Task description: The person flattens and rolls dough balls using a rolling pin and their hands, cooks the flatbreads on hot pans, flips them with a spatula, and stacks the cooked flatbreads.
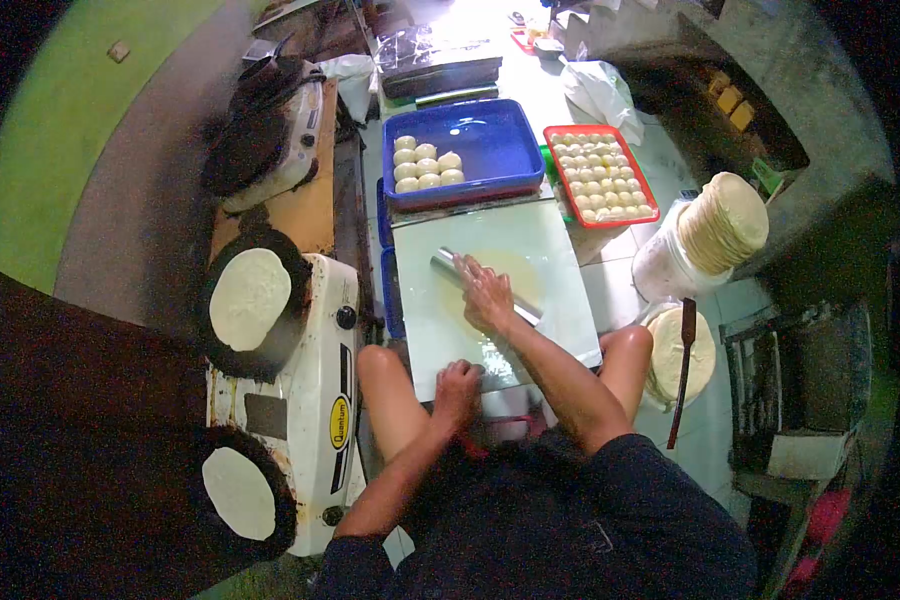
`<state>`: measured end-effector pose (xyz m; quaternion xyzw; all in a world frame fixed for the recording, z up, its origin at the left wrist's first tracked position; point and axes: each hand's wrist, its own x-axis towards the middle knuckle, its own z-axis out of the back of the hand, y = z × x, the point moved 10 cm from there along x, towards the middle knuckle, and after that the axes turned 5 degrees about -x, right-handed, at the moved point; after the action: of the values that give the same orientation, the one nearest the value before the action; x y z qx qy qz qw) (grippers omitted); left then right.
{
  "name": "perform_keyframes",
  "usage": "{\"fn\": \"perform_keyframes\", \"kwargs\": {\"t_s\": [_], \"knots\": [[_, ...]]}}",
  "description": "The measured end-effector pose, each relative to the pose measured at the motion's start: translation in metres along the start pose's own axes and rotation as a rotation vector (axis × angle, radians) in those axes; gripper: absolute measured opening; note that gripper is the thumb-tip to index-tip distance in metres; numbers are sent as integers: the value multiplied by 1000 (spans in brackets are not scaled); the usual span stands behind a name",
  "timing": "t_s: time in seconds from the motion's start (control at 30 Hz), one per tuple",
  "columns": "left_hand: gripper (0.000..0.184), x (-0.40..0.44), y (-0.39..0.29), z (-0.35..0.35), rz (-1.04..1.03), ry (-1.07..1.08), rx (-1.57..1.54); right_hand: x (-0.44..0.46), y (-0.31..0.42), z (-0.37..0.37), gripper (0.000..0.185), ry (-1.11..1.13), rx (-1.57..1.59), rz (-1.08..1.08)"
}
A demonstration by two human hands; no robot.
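Observation:
My right hand (488,298) is on a shiny metal rolling pin (446,260), its fingers lying over the middle of the bar. The pin rests slantwise across a thin, pale round of dough (515,270) spread on a white board (425,325). At the board's front edge, my left hand (458,392) is closed with curled fingers; whatever they may hold is hidden. Beyond the board, a blue tray (510,150) has several dough balls (428,168) grouped at its left. A red tray (653,205) beside it is filled with rows of dough balls (602,175).
Left of me is a two-burner stove (330,290), with a flatbread (250,298) and another flatbread (238,494) on dark pans. To the right, stacked flatbreads (725,222) top a white bucket (660,262). A long dark spatula (686,350) lies over a lower flatbread stack (705,365).

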<state>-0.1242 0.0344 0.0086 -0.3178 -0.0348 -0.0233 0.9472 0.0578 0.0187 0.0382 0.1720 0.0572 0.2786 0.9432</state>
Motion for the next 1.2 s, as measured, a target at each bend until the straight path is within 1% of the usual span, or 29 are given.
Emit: {"fn": "perform_keyframes", "kwargs": {"t_s": [0.03,0.07,0.17,0.2,0.27,0.3,0.33,0.43,0.47,0.57,0.6,0.7,0.73,0.83,0.87,0.97,1.07,1.1,1.13,1.17,1.2], "knots": [[25,-2,3,7,15,-47,2,-6,7,-3,84,31,-102,26],[26,-3,5,9,15,-42,27,-11,9,-7,72,5,-145,44],[30,-4,7,11,16,-10,90,-34,20,-6,65,-27,-114,195],[31,-4,9,9,17,12,105,-40,20,-6,46,35,-64,206],[34,-3,11,7,22,39,119,-49,17,-2,36,-1,-66,220],[35,-1,13,6,26,43,118,-52,16,5,34,-22,-69,227],[36,1,15,4,31,47,116,-53,12,7,36,18,-24,215],[32,2,14,4,61,91,133,-60,-2,20,36,137,-112,102],[28,3,10,7,56,94,126,-59,-11,16,42,129,-111,89],[19,6,4,13,50,93,110,-57,-32,12,53,-34,121,0],[16,5,6,12,49,86,104,-58,-32,16,68,-334,87,140],[14,6,1,16,26,39,69,-51,-34,8,71,-145,158,48],[14,5,1,18,21,18,57,-48,-32,15,68,-72,63,-55],[15,5,11,9,58,50,61,-49,-26,26,64,-297,-86,97],[12,6,23,0,109,141,-49,-48,-28,28,60,-392,-92,98],[10,8,28,-11,199,374,13,-30,-32,31,56,-440,-36,140],[22,19,-6,32,-5,25,-55,-4,-30,28,58,-510,-47,155],[28,29,-10,34,-55,28,-36,9,-30,29,59,-548,-53,158],[34,42,-16,35,-105,34,-21,31,-32,23,63,-445,-10,154],[40,55,-22,34,-158,43,-11,41,-39,30,64,-495,5,130],[54,71,-8,7,-201,190,91,46,-40,54,65,-544,18,102]]}}
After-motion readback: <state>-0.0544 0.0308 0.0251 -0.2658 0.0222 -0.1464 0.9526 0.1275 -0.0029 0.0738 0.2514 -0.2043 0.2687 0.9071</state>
